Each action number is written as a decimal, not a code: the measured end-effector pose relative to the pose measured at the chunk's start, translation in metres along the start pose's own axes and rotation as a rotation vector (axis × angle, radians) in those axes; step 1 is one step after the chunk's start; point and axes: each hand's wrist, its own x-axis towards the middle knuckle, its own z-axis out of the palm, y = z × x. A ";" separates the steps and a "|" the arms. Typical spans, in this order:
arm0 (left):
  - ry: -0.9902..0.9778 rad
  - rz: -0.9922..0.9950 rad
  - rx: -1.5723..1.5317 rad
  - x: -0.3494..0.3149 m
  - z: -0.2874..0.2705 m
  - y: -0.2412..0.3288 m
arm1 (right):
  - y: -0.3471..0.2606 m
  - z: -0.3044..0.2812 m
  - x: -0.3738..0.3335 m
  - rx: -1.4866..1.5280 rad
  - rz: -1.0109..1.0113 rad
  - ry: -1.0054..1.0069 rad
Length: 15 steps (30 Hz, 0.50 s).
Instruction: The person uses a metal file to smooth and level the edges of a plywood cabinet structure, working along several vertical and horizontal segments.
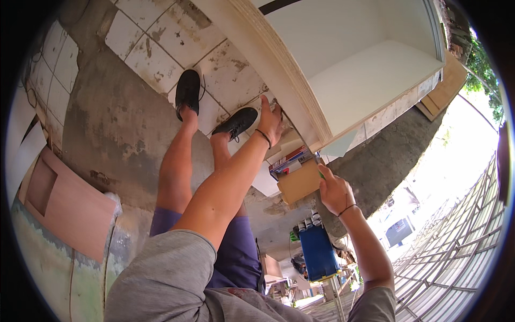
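Note:
A large cabinet (289, 70) with pale plywood edges and a white inside stands in front of me, reaching to the upper right. My left hand (272, 124) is at its near edge, thumb stretched apart from the fingers; whether the palm presses on the panel is hard to tell. At the cabinet's lower corner my right hand (336, 192) is closed around a small tool with a bit of green (321, 174) showing. Its kind is mostly hidden by the fingers. An opened cardboard box (298, 181) lies just left of the right hand.
Worn white tiles (225, 70) and bare concrete (118, 118) make up the floor under my black shoes (188, 91). A pinkish wooden panel (70, 206) leans at the left. A blue bin-like object (318, 252) stands behind the cardboard box. A brown board (445, 83) lies far right.

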 end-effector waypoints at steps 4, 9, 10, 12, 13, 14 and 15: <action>-0.062 -0.026 0.073 -0.004 -0.007 -0.001 | -0.022 -0.010 -0.014 0.025 0.036 -0.028; -0.053 -0.057 -0.063 -0.009 0.003 -0.018 | -0.015 -0.015 -0.028 -0.036 0.070 -0.095; -0.011 -0.087 -0.120 -0.001 0.006 -0.016 | -0.017 -0.010 -0.020 -0.025 0.109 -0.105; -0.024 -0.117 -0.123 0.009 0.007 -0.011 | -0.029 -0.005 -0.013 -0.008 0.151 -0.112; -0.022 -0.142 -0.126 0.007 0.006 -0.013 | -0.038 -0.006 -0.016 -0.030 0.163 -0.106; -0.026 -0.162 -0.132 0.008 0.007 -0.016 | -0.045 -0.009 -0.020 -0.052 0.176 -0.100; -0.077 -0.146 -0.129 0.006 0.007 -0.018 | -0.051 -0.015 -0.024 -0.046 0.181 -0.099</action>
